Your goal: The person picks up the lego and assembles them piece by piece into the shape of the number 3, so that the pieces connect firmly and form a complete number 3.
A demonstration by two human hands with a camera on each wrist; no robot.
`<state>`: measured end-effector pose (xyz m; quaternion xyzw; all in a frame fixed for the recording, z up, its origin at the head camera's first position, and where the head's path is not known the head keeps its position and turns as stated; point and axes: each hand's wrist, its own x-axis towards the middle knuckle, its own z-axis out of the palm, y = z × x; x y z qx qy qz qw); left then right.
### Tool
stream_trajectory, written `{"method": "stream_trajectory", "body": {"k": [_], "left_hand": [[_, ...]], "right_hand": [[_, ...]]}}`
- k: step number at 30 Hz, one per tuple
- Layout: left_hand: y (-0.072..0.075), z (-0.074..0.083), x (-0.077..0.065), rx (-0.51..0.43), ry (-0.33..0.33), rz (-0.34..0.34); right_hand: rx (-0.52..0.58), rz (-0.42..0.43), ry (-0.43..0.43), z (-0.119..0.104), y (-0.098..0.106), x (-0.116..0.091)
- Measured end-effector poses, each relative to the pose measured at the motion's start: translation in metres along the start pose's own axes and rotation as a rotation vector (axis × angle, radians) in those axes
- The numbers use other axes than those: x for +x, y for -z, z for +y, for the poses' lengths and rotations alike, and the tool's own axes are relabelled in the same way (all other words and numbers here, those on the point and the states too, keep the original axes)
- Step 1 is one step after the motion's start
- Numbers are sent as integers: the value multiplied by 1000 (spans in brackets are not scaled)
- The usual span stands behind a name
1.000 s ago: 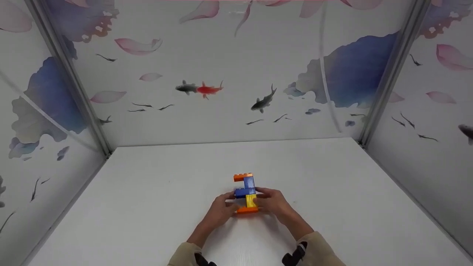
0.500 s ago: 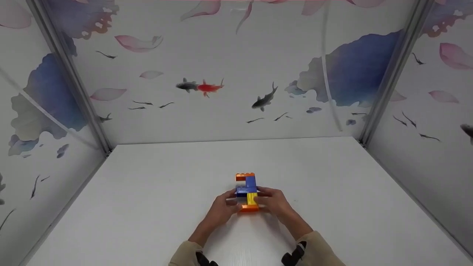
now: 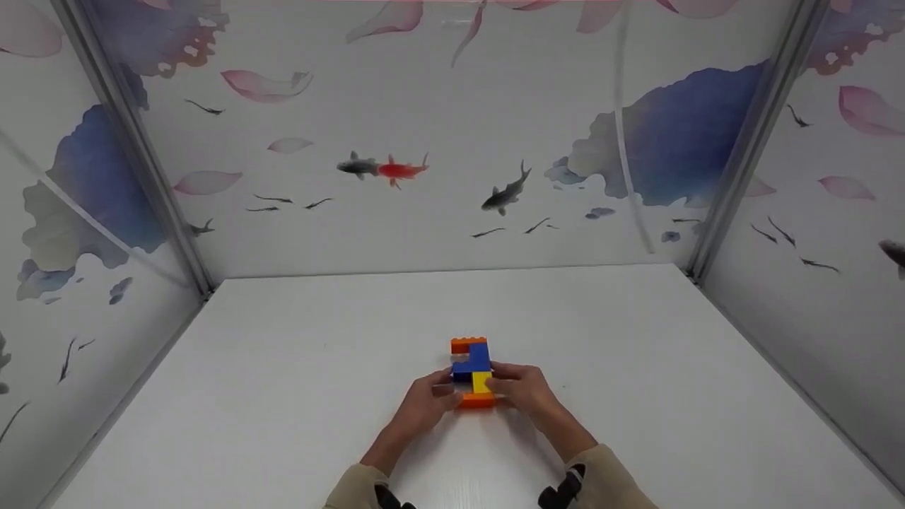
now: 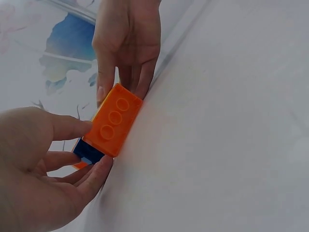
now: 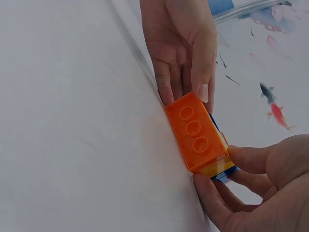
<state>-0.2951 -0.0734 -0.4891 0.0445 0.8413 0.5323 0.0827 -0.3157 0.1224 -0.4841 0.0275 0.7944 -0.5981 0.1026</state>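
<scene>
A small structure of toy building blocks lies on the white table, held between both hands in the head view. An orange block [image 3: 476, 401] forms its near end, its hollow underside with round tubes facing the wrist cameras. Beyond it come a yellow block [image 3: 481, 382] on the right, blue blocks [image 3: 479, 355], and another orange block [image 3: 459, 346] at the far end. My left hand [image 3: 423, 403] grips the left side, thumb by the near orange block. From the right, my right hand [image 3: 523, 387] holds it, thumb by the yellow block. Some fingertips are hidden behind the blocks.
The white table [image 3: 339, 325] runs back to a wall [image 3: 424, 233] printed with fish and petals. Side walls with metal corner posts [image 3: 152, 162] enclose it left and right. Dark camera mounts [image 3: 563, 488] sit at the sleeve cuffs.
The block structure has shifted slightly right and turned a little straighter, and its tilt has altered slightly. Both hands keep their hold and have barely moved.
</scene>
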Motion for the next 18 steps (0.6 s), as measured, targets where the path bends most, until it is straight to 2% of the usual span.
{"method": "stream_trajectory", "body": {"k": [10, 18], "left_hand": [[3, -1, -1, -17, -12, -7], [9, 1, 0, -48, 35, -9]], "right_hand": [[-9, -8, 16, 2, 1, 0], [3, 6, -66, -8, 7, -1]]}}
